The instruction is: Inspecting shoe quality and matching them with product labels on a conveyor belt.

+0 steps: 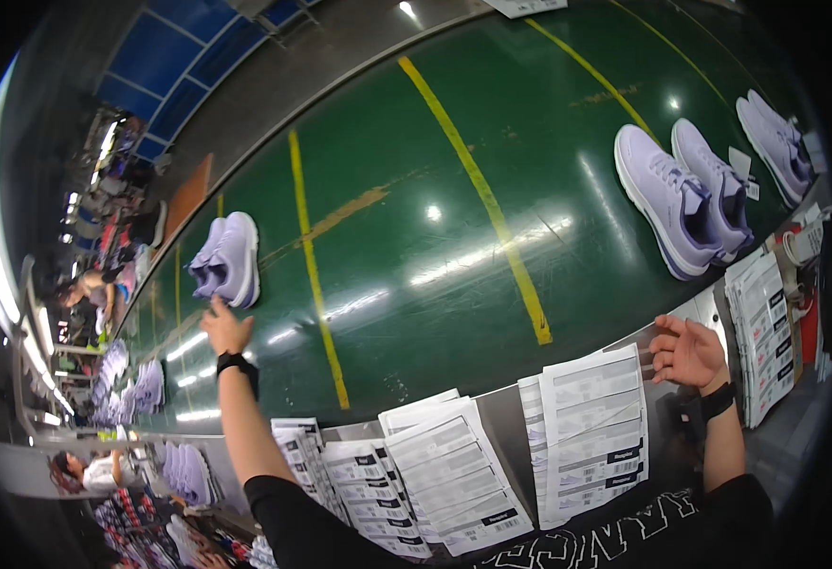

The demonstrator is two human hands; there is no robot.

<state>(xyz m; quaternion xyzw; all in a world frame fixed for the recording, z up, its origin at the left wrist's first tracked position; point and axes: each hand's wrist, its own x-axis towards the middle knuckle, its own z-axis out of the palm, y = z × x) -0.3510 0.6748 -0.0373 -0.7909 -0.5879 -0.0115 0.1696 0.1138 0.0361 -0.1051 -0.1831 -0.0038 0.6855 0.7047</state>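
Note:
My left hand (227,329) stretches out over the belt with its fingers apart. Its fingertips are at the heels of a pair of lilac sneakers (239,256); whether they touch I cannot tell. My right hand (689,355) is held palm up with loosely bent, parted fingers and nothing in it, by the belt's near edge. Beyond it stands a larger-looking pair of lilac sneakers (651,190) with a white tag (740,161). Between my arms, stacks of printed label sheets (454,474) lie along the edge, and another stack of label sheets (591,427) is beside my right hand.
The green conveyor belt (378,256) is crossed by yellow lines. More lilac sneakers stand at the far right (774,152) and down the belt at left (146,389). Another bundle of sheets (762,341) hangs at right. Other people (93,289) are at the left.

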